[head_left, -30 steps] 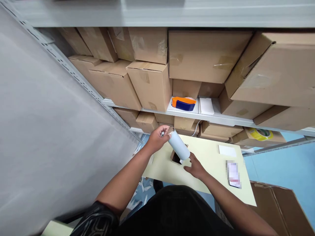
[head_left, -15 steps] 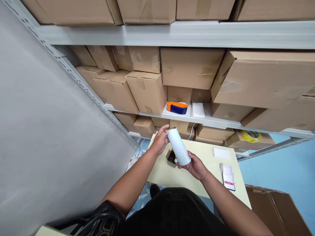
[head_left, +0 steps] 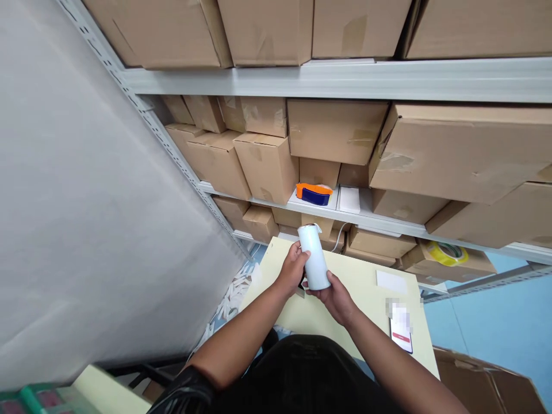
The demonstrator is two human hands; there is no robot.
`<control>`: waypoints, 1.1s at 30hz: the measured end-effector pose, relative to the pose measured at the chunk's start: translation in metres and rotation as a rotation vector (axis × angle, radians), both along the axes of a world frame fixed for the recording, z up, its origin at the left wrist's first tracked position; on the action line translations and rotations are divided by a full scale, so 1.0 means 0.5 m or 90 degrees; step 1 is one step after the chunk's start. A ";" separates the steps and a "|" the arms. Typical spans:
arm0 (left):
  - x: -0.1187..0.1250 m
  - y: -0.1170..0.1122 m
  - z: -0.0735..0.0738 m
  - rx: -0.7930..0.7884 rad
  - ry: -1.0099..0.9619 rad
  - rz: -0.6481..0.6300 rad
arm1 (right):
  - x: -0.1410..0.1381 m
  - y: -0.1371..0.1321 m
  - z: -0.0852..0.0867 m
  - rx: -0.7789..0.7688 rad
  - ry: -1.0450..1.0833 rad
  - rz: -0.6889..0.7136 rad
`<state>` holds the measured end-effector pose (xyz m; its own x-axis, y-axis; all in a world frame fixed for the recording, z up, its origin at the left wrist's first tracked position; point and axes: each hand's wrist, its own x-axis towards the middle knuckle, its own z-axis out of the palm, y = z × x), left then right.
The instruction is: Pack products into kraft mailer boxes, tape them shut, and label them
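A pale blue tumbler is held between my two hands above the table, its top leaning slightly away to the left. My left hand closes round its side, the thumb lying on the front. Low on the right, my right hand grips the tumbler near its base. A small tab sticks out at the tumbler's top right. Behind my left hand and the tumbler, a little open box on the table is mostly hidden.
The pale yellow table carries a phone and a white sheet on its right. Shelves full of cardboard boxes rise behind it. A tape roll lies on a box. An open carton stands lower right.
My left hand has moved from the tumbler's top down onto its side. The tumbler has turned more upright, and its top tab now shows on the right. The view has shifted slightly.
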<state>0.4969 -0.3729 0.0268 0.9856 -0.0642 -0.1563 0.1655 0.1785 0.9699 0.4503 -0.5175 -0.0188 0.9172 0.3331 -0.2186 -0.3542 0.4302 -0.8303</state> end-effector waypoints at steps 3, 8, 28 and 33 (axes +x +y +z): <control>-0.005 0.007 0.000 -0.020 0.002 -0.036 | -0.004 0.006 0.013 0.030 0.003 0.022; 0.002 0.030 0.002 0.007 -0.065 -0.045 | -0.014 0.037 0.014 -0.005 -0.048 -0.062; 0.045 0.195 0.013 -0.123 -0.033 -0.262 | -0.033 0.219 0.030 0.081 0.032 -0.135; 0.055 0.218 0.009 -0.042 -0.086 -0.305 | -0.040 0.260 0.040 -0.031 -0.008 -0.224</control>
<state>0.5245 -0.2637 0.0312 0.8540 -0.5202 -0.0103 0.1178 0.1741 0.9776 0.4304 -0.3874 0.0010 0.9765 -0.0137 -0.2150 -0.1818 0.4835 -0.8562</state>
